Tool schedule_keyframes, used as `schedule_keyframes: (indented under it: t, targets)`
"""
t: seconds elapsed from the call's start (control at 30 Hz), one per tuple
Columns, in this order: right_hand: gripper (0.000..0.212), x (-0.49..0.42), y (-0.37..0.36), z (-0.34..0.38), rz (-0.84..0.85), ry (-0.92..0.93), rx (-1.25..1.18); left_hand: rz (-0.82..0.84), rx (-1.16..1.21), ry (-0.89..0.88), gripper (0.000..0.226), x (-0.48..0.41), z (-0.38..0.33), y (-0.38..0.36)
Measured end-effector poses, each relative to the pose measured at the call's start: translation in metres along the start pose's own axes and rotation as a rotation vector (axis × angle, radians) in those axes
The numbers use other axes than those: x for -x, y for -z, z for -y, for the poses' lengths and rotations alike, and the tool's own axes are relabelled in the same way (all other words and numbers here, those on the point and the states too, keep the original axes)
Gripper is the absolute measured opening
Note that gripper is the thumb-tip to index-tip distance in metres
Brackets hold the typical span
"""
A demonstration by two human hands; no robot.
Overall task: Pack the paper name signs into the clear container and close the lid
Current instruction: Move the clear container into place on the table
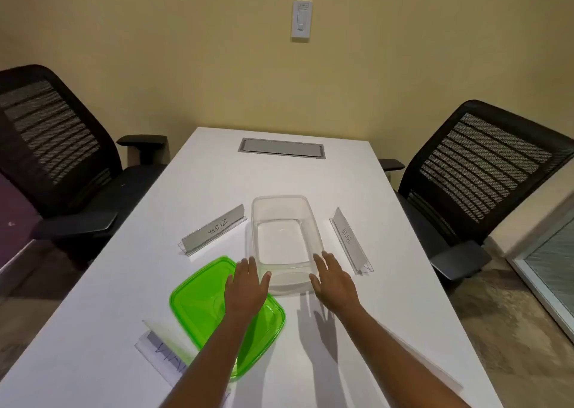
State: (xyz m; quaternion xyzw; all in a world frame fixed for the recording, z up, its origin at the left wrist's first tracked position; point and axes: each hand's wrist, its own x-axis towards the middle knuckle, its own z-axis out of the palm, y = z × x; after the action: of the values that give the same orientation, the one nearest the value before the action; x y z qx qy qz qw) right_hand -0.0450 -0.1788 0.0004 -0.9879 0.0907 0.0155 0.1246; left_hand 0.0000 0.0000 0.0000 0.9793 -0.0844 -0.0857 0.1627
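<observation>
Clear container [284, 243], rectangular and open-topped, stands upright near the middle of a white table [357, 171] with nothing inside it. Its green lid [198, 296] lies flat on the table just beside the container's near left corner, off the container.

Left hand [247, 289] is held palm down over the far edge of the lid, its fingers [248, 268] straight and close together, the thumb angled out toward the container's near wall. Right hand [334, 282] is held palm down at the container's near right corner, fingers [326, 263] straight and slightly spread; its shadow falls on the table below the wrist. Whether either hand touches the container cannot be told. Neither hand holds anything.

Three paper name signs in clear holders lie on the table outside the container. The sign reading ZEBRA [214, 229] sits to the left, angled. The sign reading BETA [349, 240] sits to the right, running nearly parallel to the container's long side. The third sign [164, 350] lies at the near left, partly hidden by the lid and the left forearm; its lettering is not legible.

A grey cable hatch [282, 148] is set into the far end of the table. Black mesh chairs stand on the left [52, 140] and right [484, 165]. A white switch [301, 19] is mounted on the wall.
</observation>
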Motion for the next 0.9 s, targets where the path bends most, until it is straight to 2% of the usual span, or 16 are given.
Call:
schedule_keyframes:
  t: [0.27, 0.33, 0.4, 0.47, 0.53, 0.67, 0.9]
  targets:
    - [0.055, -0.012, -0.003, -0.007, 0.07, -0.001, 0.027, 0.208, 0.469, 0.235, 0.05, -0.02, -0.01, 0.0]
    - [0.055, -0.011, -0.008, -0.005, 0.047, -0.002, 0.027, 0.249, 0.719, 0.31, 0.044, -0.025, -0.014, -0.002]
    - [0.057, -0.007, -0.013, 0.0, 0.026, -0.004, 0.018, 0.284, 0.978, 0.395, 0.026, -0.025, -0.02, -0.003]
    - [0.058, -0.002, -0.019, 0.007, 0.01, -0.007, 0.0, 0.281, 1.103, 0.467, 0.018, -0.026, -0.024, -0.005]
    - [0.059, 0.002, -0.024, 0.015, 0.007, -0.01, -0.016, 0.26, 1.2, 0.504, 0.022, -0.028, -0.027, -0.007]
    - [0.059, 0.009, -0.028, 0.026, 0.019, 0.016, -0.05, 0.242, 1.331, 0.567, 0.048, -0.033, -0.033, -0.011]
    - [0.05, -0.002, -0.011, 0.021, 0.057, 0.123, -0.092, 0.125, 1.436, 0.67, 0.041, -0.055, -0.033, -0.01]
